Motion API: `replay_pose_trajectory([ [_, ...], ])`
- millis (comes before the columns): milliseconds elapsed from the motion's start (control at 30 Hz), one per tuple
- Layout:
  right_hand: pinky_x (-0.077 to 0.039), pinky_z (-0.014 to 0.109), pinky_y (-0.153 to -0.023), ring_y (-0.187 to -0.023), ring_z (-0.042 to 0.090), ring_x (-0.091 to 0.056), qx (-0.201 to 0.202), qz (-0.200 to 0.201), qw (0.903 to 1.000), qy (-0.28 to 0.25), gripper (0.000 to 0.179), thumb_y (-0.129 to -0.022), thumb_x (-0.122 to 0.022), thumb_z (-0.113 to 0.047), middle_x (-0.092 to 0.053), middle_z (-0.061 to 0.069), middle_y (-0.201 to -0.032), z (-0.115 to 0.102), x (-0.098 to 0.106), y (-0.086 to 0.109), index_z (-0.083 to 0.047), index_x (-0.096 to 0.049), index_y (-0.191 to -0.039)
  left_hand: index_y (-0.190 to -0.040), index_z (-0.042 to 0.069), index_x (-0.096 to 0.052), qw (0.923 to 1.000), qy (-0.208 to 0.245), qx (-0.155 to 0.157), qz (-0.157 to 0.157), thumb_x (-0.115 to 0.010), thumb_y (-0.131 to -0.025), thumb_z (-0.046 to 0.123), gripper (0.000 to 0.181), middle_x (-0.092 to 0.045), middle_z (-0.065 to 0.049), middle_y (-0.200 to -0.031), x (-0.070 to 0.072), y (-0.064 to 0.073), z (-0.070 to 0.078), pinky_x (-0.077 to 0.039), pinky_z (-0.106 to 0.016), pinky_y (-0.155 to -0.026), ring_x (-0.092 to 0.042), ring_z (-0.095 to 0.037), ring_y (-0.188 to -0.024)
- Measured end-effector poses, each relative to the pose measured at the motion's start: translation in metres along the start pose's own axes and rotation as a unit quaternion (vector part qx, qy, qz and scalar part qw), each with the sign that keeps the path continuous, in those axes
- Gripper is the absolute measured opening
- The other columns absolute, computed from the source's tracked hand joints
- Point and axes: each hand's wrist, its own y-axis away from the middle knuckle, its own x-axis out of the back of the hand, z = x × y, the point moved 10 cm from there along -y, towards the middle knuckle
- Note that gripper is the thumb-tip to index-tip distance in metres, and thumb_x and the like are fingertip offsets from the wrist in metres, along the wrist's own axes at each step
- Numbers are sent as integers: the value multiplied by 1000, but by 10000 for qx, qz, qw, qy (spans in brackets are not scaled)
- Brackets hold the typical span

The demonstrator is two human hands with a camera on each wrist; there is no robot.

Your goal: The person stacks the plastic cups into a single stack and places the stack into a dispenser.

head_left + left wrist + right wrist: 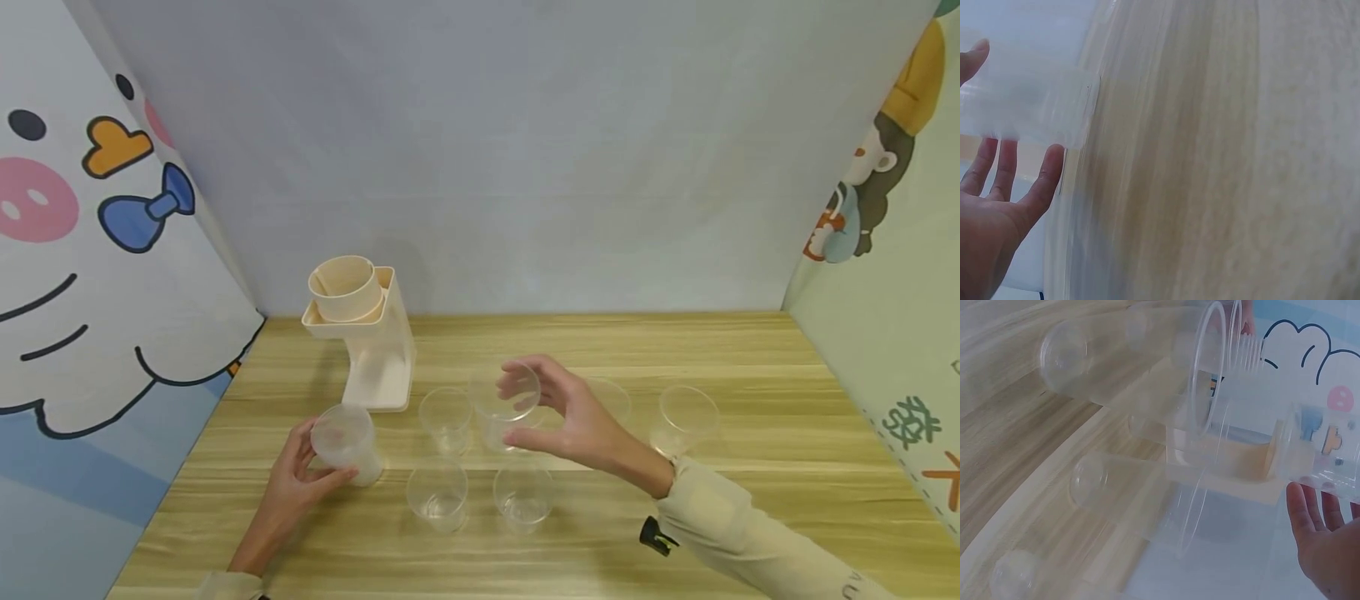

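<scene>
At the left of the table, my left hand [300, 479] holds a stack of clear plastic cups [348, 446], thumb on the near side. The left wrist view shows the fingertips [1054, 153] on one side of the stack [1029, 103] and the thumb opposite. My right hand [566, 412] grips a single clear plastic cup [506, 400] between thumb and fingers, above the table among other cups. In the right wrist view this cup [1319, 447] appears beside the fingers. Several clear cups stand upright nearby, including a back-left cup [446, 421] and two front cups [438, 500].
A cream plastic stand [375, 350] with a round holder [345, 287] on top stands at the back left. Further clear cups, one [686, 417] at far right, stand around my right forearm. Printed cloth walls enclose the wooden table [750, 358].
</scene>
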Motion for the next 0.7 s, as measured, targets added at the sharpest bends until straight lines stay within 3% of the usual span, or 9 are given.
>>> replay_pose_trajectory([
  [267,-49,40,-90,-107,33,-57,57,-93,9999,-96,63,-74,-79,0,-59,11,-115,3,-12,-16,-6,-48,-129,-138,5,-34,10000,52,-41,-40,-75,-73,-10,78,-51,4,-125,1,-2,-1,-53,-23,-78,-51,-7,-109],
  [533,-48,48,-89,-110,29,-56,18,-206,9996,-209,65,-74,-79,0,-57,17,-119,7,-27,-31,-5,-47,-130,-138,5,-35,9999,43,-4,-115,-75,-74,-9,77,-50,6,-126,-1,-2,-2,-52,-24,-78,-51,-6,-110],
  [700,-47,47,-90,-110,27,-56,36,-289,9993,-233,64,-74,-79,-2,-57,12,-118,8,-38,-41,-6,-47,-129,-138,5,-35,9999,33,-18,-111,-75,-74,-9,77,-50,6,-126,0,-2,-2,-52,-23,-79,-50,-6,-110],
])
